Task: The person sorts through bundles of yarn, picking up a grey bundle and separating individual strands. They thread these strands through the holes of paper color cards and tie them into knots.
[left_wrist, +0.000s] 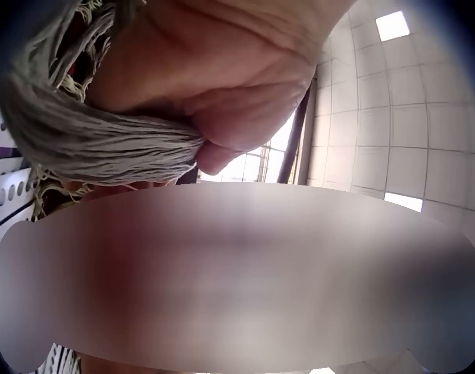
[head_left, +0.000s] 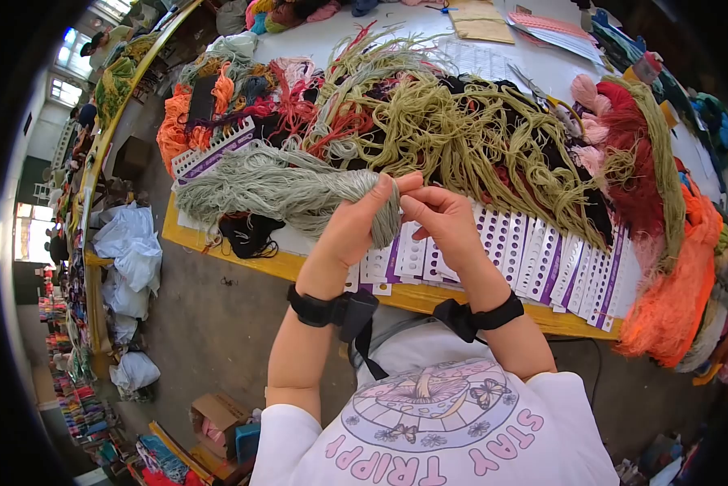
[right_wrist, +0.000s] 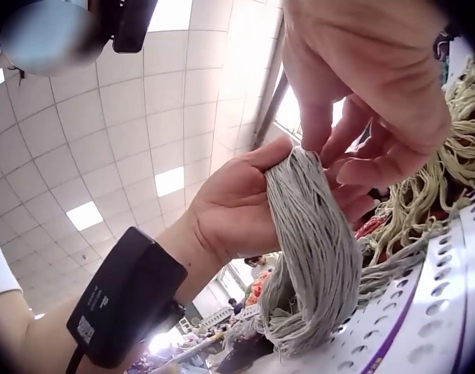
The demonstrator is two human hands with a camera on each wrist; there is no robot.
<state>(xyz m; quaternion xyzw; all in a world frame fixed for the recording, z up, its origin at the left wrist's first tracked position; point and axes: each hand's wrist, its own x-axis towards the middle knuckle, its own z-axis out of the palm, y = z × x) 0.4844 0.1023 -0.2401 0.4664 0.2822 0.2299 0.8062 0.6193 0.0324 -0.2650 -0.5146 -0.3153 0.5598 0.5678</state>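
Note:
A pale grey-green skein of thread (head_left: pixel 271 186) stretches across the near left of the table, its looped end raised at the hands. My left hand (head_left: pixel 362 215) holds that end, the strands draped over the palm and fingers with the thumb along them. In the right wrist view the looped bundle (right_wrist: pixel 315 249) hangs down from the left hand (right_wrist: pixel 237 202). My right hand (head_left: pixel 449 223) is at the top of the loop, thumb and fingertips pinching strands there. The left wrist view shows the bundle (left_wrist: pixel 97 144) bent under the palm.
Olive thread (head_left: pixel 437 121) lies heaped over dark thread behind the hands. White and purple punched cards (head_left: pixel 526 255) line the front edge. Scissors (head_left: pixel 530 85) lie behind the heap. Orange thread (head_left: pixel 680 283) hangs over the right edge; a black bundle (head_left: pixel 249 235) sits at front left.

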